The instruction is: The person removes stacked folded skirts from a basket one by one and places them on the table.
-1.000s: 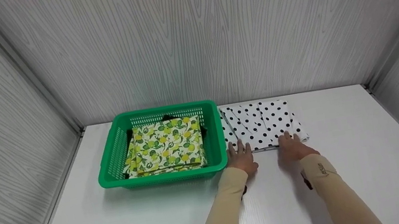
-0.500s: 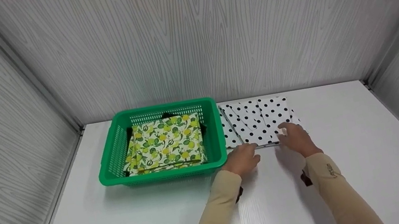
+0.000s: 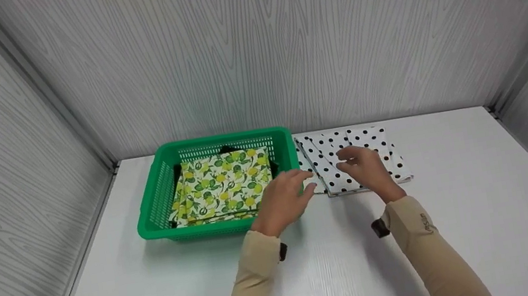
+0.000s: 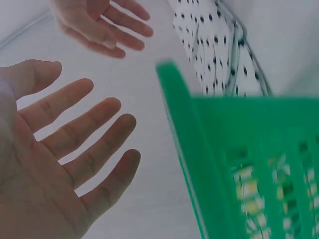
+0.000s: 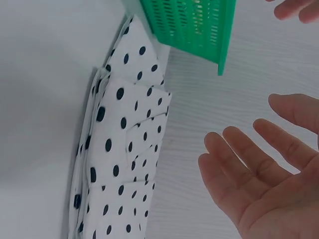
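Note:
A folded white cloth with black polka dots [image 3: 338, 173] lies on the table, its left end beside the green basket [image 3: 223, 226]. Over the basket's front right corner hovers my left hand [image 3: 283, 201], fingers spread and holding nothing, as the left wrist view shows. My right hand [image 3: 366, 168] is raised in front of the dotted cloth, apart from it, with relaxed fingers and an empty palm in the right wrist view. Inside the basket sits a folded cloth printed with lemons and green leaves [image 3: 227, 183], on top of other cloth.
Dark fabric [image 3: 229, 149] shows at the back inside the basket, partly covered. White table [image 3: 327, 266] stretches in front of the basket and to the right of the dotted cloth. Wood-grain panels [image 3: 247, 49] enclose the table at the back and both sides.
Both hands have lifted off the front edge of the dotted cloth. The left moved left to above the basket's corner; the right rose and shifted slightly left. The cloth stays folded in place.

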